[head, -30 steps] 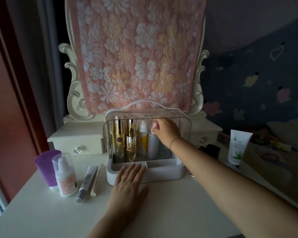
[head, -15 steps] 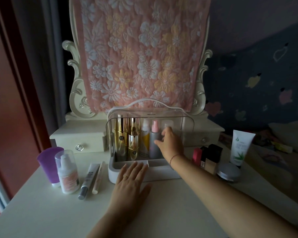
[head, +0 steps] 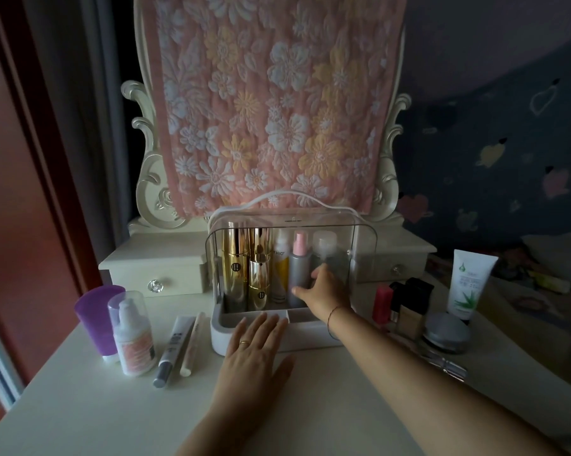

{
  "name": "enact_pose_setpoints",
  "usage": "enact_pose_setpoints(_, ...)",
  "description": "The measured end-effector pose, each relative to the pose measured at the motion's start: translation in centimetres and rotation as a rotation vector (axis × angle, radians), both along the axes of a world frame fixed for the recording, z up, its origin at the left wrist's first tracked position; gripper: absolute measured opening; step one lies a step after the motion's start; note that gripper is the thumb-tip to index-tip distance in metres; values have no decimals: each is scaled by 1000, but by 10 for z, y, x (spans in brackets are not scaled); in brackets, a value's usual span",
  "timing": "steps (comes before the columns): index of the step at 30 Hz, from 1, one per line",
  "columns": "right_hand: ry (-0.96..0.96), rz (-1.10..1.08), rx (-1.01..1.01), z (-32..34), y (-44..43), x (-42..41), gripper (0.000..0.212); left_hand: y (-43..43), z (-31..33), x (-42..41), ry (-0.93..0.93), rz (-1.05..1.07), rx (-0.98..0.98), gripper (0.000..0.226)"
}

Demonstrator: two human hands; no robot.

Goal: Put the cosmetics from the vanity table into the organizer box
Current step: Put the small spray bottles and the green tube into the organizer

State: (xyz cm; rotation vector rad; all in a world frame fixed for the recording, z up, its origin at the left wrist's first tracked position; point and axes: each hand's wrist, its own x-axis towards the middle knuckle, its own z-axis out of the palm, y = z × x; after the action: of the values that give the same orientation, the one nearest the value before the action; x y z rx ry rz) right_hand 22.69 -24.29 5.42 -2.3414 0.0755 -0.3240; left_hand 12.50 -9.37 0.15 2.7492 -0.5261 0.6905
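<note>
The organizer box, with a white base and a clear hood and handle, stands at the middle of the vanity table. Inside it stand two gold bottles, a yellow-and-white bottle, a grey spray bottle with a pink top and a clear bottle with a white cap. My right hand reaches into the box, fingers apart, low in front of the grey and clear bottles and holding nothing. My left hand lies flat on the table, fingertips against the box's front.
Left of the box are a purple tube, a pump bottle under a clear cap and two slim tubes. To the right are a red lipstick, a foundation bottle, a round jar and a white aloe tube. Small drawers and a cloth-covered mirror rise behind.
My right hand has come down from the bottle tops to their lower halves, uncovering the white-capped clear bottle. My left hand has stayed put. The view shifted and shows more items at the right.
</note>
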Motion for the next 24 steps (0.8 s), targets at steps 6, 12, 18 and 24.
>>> enact_pose_setpoints(6, 30, 78, 41, 4, 4, 6, 31, 1, 3, 10, 18, 13, 35, 62)
enact_pose_setpoints(12, 13, 140, -17, 2, 13, 4, 18, 2, -2, 7, 20, 26, 43, 62)
enact_pose_setpoints(18, 36, 185, 0, -1, 16, 7, 23, 1, -2, 7, 5, 12, 24, 63)
enact_pose_setpoints(24, 10, 181, 6, -3, 17, 12, 25, 3, 1, 12, -4, 11, 21, 62)
